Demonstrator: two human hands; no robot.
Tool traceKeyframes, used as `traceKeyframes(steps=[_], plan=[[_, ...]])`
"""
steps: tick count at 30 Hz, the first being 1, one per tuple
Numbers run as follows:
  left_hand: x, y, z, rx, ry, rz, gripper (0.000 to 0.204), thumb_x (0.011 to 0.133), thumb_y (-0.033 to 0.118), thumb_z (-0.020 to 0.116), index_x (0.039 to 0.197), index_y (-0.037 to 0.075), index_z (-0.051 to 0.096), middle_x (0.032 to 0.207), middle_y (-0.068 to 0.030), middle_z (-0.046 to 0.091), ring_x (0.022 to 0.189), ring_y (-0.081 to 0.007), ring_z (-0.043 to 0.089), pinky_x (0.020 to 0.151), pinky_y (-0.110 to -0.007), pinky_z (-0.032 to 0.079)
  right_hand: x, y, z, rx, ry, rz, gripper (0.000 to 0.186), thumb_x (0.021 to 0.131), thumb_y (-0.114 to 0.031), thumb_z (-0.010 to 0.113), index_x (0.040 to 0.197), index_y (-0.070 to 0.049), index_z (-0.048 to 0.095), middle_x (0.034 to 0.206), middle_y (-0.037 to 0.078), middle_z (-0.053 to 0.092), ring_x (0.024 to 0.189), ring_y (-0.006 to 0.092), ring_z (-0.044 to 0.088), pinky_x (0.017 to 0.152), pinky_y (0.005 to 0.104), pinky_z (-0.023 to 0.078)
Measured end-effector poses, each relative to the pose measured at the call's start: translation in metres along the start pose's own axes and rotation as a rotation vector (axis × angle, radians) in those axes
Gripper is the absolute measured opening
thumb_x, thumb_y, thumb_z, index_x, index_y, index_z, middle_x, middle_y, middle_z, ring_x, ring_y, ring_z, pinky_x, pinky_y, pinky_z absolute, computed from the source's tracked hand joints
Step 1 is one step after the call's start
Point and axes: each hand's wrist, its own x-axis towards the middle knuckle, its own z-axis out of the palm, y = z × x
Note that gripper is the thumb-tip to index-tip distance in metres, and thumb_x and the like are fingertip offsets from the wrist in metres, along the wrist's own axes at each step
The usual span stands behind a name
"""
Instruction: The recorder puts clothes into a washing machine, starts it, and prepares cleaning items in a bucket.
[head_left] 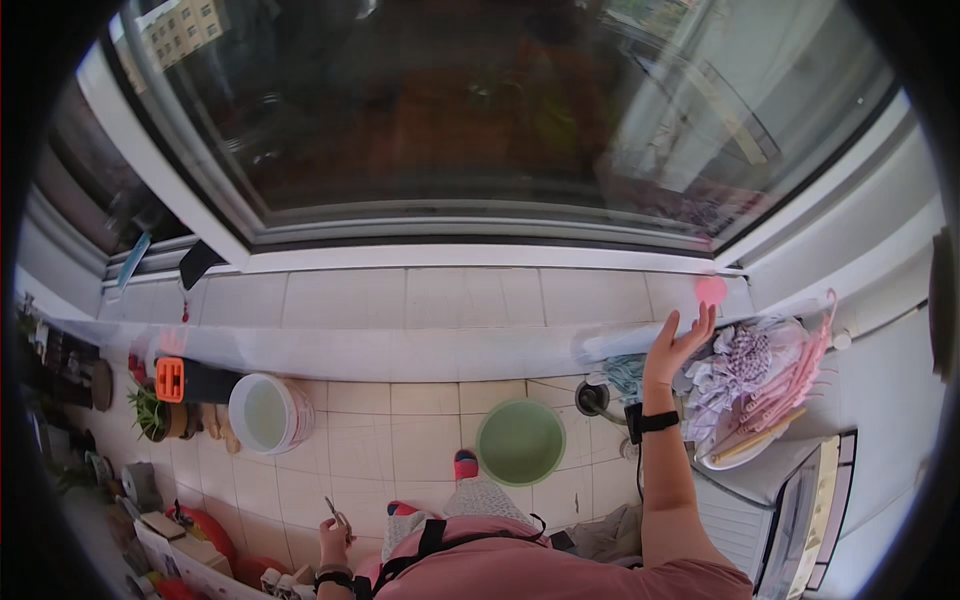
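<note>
My right hand (pixel 677 348) reaches up to the window sill with its fingers stretched out. Its fingertips are just below a small round pink object (pixel 711 290) at the sill's right end; whether they touch it I cannot tell. Low on the left, my left hand (pixel 335 543) is closed on a slim metal tool (pixel 340 520) that looks like a pair of scissors, partly hidden by the fingers. A green basin (pixel 521 442) stands on the tiled floor in front of my feet.
A white bucket (pixel 265 414) with liquid stands left, beside an orange-and-black item (pixel 171 380) and a potted plant (pixel 150 415). Right, laundry (pixel 742 355) and pink hangers (pixel 790 385) crowd a washing machine-like white appliance (pixel 730 505). A large window (pixel 480 235) spans the far side.
</note>
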Motion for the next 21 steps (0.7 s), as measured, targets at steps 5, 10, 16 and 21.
traceKeyframes(steps=[5, 10, 16, 21], plan=[[-0.016, 0.014, 0.001, 0.053, 0.086, -0.004, 0.059, 0.072, 0.002, 0.062, 0.127, -0.001, 0.039, 0.077, -0.0131, 0.06, 0.058, -0.0193, 0.061, 0.046, -0.03, 0.045, -0.102, -0.118, 0.02, 0.199, -0.242, -0.149, 0.041, 0.09, -0.007, 0.053, 0.127, 0.002, 0.038, 0.144, 0.027, 0.023, 0.131, 0.0394, 0.027, 0.104, 0.0484, 0.027], [-0.023, -0.017, -0.044, -0.093, 0.196, 0.025, 0.061, 0.07, 0.003, 0.066, 0.125, -0.004, 0.041, 0.083, -0.015, 0.061, 0.058, -0.0197, 0.062, 0.046, -0.029, 0.044, -0.188, -0.232, 0.052, 0.533, -0.536, -0.292, 0.038, 0.088, -0.006, 0.053, 0.124, 0.002, 0.041, 0.144, 0.027, 0.022, 0.131, 0.0409, 0.027, 0.106, 0.0495, 0.027], [0.002, -0.077, -0.113, -0.253, 0.227, -0.03, 0.06, 0.069, 0.004, 0.066, 0.124, -0.004, 0.043, 0.074, -0.0126, 0.063, 0.058, -0.0178, 0.062, 0.046, -0.028, 0.045, -0.255, -0.343, 0.054, 0.625, -0.842, -0.37, 0.036, 0.088, -0.003, 0.051, 0.122, 0.002, 0.044, 0.144, 0.024, 0.025, 0.132, 0.0399, 0.028, 0.104, 0.0498, 0.03], [0.014, -0.099, -0.199, -0.304, 0.303, -0.078, 0.051, 0.069, 0.004, 0.065, 0.118, -0.002, 0.049, 0.073, -0.0118, 0.064, 0.058, -0.016, 0.061, 0.047, -0.027, 0.045, -0.322, -0.435, 0.057, 0.649, -0.959, -0.364, 0.036, 0.087, -0.001, 0.05, 0.122, 0.001, 0.044, 0.144, 0.022, 0.025, 0.132, 0.0372, 0.029, 0.104, 0.0476, 0.031]])
